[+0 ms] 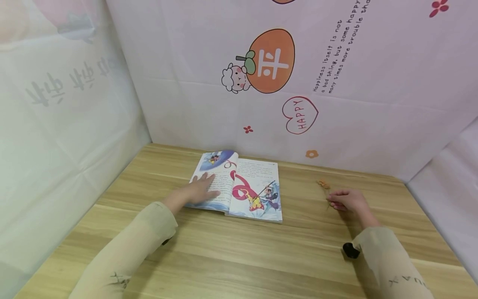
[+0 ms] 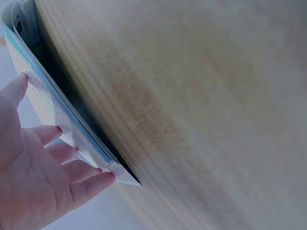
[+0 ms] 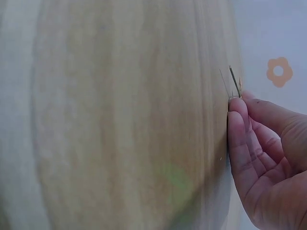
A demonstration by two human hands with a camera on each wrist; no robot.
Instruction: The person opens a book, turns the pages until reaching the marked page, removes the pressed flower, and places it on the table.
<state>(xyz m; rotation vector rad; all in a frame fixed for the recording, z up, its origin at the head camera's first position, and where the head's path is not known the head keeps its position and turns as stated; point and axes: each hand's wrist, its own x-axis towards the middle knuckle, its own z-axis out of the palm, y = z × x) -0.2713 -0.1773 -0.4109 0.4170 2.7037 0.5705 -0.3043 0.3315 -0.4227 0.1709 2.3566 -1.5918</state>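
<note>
An illustrated book (image 1: 257,187) lies spread on the wooden table. Across its left page rests my left hand (image 1: 199,189), fingers spread and fairly straight; in the left wrist view, the fingertips of that hand (image 2: 43,167) touch the page near the book's edge. To the right of the book, my right hand (image 1: 347,199) pinches the thin stem of a small dried orange flower (image 1: 323,184) between thumb and fingers. The stem end (image 3: 233,79) pokes out past the fingertips in the right wrist view, where the blossom is mostly hidden by the hand (image 3: 268,153).
The wooden table (image 1: 231,257) ends at a pale printed cloth (image 1: 186,108) behind, with more cloth hanging at both sides. A black object (image 1: 351,250) sits at the right sleeve's cuff.
</note>
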